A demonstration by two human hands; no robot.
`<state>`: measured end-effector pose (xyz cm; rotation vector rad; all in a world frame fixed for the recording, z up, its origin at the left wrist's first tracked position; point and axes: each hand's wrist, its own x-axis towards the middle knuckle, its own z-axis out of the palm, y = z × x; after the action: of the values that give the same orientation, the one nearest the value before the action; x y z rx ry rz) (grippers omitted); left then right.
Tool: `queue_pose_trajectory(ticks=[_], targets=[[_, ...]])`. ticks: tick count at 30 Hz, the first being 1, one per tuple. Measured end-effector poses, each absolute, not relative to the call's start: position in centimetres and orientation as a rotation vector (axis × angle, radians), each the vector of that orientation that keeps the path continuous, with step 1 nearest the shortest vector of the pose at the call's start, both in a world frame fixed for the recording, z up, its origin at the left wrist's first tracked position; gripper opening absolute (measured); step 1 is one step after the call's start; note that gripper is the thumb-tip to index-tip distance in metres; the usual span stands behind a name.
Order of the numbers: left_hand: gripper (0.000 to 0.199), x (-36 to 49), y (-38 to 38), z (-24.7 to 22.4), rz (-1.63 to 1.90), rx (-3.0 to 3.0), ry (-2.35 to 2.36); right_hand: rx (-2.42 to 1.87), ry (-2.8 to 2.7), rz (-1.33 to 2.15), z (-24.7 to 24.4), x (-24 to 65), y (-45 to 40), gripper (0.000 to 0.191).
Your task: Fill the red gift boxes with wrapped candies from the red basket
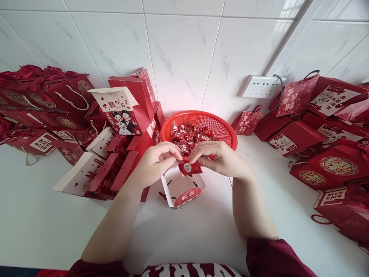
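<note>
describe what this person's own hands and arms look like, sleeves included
The left hand and right hand are ungloved, with no jewellery visible. The forearms are uncovered below plain dark maroon fabric sleeves. The maroon fabric shirt front carries large white lettering, cut off by the picture's edge.

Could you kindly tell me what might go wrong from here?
The red packet, held at the fingertips of the right hand above the open box, could slip and land outside it. The left forearm appears close to the cluster of red boxes, so it might nudge one over.
</note>
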<state>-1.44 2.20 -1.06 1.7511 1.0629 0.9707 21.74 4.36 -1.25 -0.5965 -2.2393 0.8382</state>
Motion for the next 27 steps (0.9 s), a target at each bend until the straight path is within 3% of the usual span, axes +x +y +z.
queue_pose_trajectory(ticks=[9,13,18,21,27], targets=[[0.015,-1.5,1.9,-0.8,0.877,1.838,1.136,-1.052,-2.120,0.744,-2.3,24.0,6.7,0.026],[0.019,-1.7,1.9,-1.1,0.795,1.920,1.197,-1.463,-2.464,0.779,-4.2,23.9,10.1,0.028],[0.037,-2.2,2.4,-2.7,0.503,2.158,1.359,-1.521,-2.812,1.028,-6.1,20.7,13.7,0.017],[0.045,-2.5,2.8,-3.5,0.362,2.236,1.354,-1.654,-2.875,1.000,-6.5,19.4,15.9,0.015],[0.047,-2.8,2.9,-3.8,0.338,2.219,1.321,-1.939,-2.945,0.817,-6.9,18.3,19.9,0.031]])
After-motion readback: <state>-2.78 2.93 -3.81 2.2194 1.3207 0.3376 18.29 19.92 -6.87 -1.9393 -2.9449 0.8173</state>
